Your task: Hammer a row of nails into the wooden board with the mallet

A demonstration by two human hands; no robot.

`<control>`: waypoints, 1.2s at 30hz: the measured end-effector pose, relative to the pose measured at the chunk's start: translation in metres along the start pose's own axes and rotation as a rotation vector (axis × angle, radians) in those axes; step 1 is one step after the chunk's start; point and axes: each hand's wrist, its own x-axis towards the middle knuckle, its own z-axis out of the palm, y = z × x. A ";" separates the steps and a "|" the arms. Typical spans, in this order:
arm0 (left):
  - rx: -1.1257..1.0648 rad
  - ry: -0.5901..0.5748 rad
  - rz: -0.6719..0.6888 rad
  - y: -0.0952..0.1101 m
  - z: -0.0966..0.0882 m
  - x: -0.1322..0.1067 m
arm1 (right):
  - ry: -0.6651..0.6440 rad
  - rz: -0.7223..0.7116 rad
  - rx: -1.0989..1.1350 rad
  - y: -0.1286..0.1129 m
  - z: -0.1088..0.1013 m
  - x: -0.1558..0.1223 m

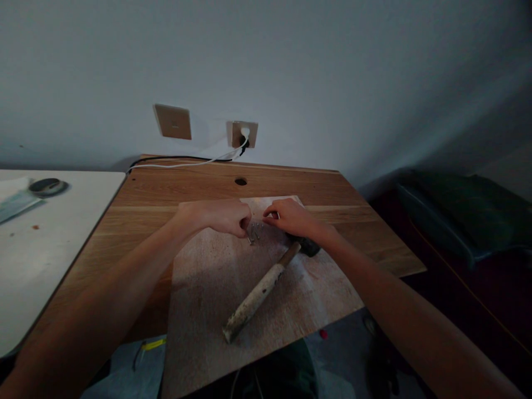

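Note:
My left hand [229,218] is closed above the board, fingers curled down, with a thin metal nail [250,239] showing under the fingertips. A few more small nails [256,229] lie close by on the reddish-brown board [208,310], blurred and hard to separate. Just to their right is my right hand [293,216], its thumb and forefinger brought together in a pinch; whatever is between them cannot be made out. A hammer [257,293] rests slantwise on the board, its worn pale handle towards me. Its dark head is partly covered by my right wrist.
Under the board is a wooden desk [183,183] with a round cable hole [240,181]. Cables [187,162] run along its back to a wall socket [245,134]. At left, a white table [78,238] carries a roll of tape [49,187]. A dark green cushion [469,216] lies right.

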 end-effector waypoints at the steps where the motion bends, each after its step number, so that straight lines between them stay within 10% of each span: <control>1: -0.008 -0.014 0.012 0.002 0.001 0.001 | 0.003 -0.002 0.006 0.001 0.000 -0.001; 18: 0.059 0.204 -0.117 -0.014 -0.018 -0.019 | 0.350 0.044 0.197 -0.017 -0.005 -0.070; 22: -0.021 0.261 -0.147 -0.016 -0.009 -0.024 | 0.136 0.084 0.400 -0.061 0.018 -0.126; 26: 0.035 0.363 -0.216 -0.007 0.016 -0.040 | 0.043 0.065 0.436 -0.084 0.037 -0.153; 32: 0.191 0.868 -0.149 0.055 0.088 -0.106 | 0.543 0.353 0.433 -0.039 0.062 -0.179; 36: 0.228 0.890 -0.070 0.101 0.143 -0.155 | 0.685 0.469 0.166 0.005 0.089 -0.214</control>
